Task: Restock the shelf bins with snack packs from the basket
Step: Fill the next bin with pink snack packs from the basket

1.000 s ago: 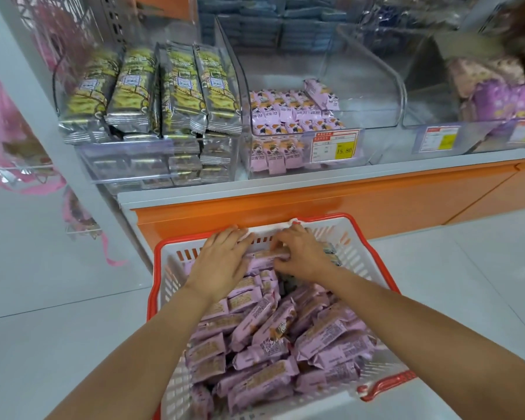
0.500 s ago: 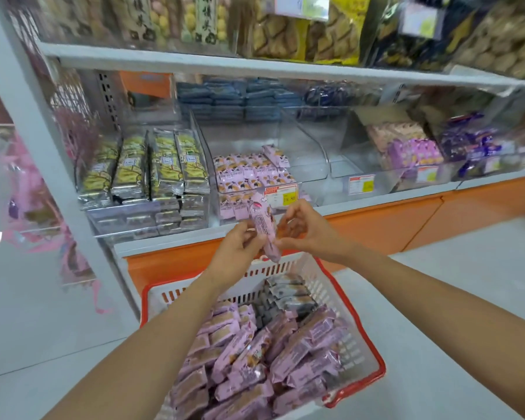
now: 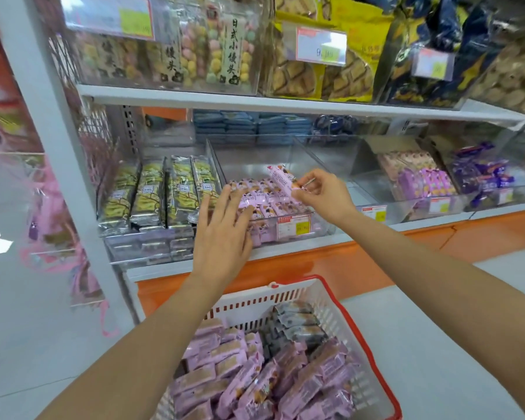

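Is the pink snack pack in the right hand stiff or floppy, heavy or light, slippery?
Probably fairly stiff: the pink snack pack sticks out straight though the right hand pinches only one end. Likely light, since a fingertip pinch carries it. Its glossy wrapper may slide on the stocked packs in the clear bin.

Basket cut off at bottom edge. Price label print too blurred to read. Left hand hides front-left packs in bin.
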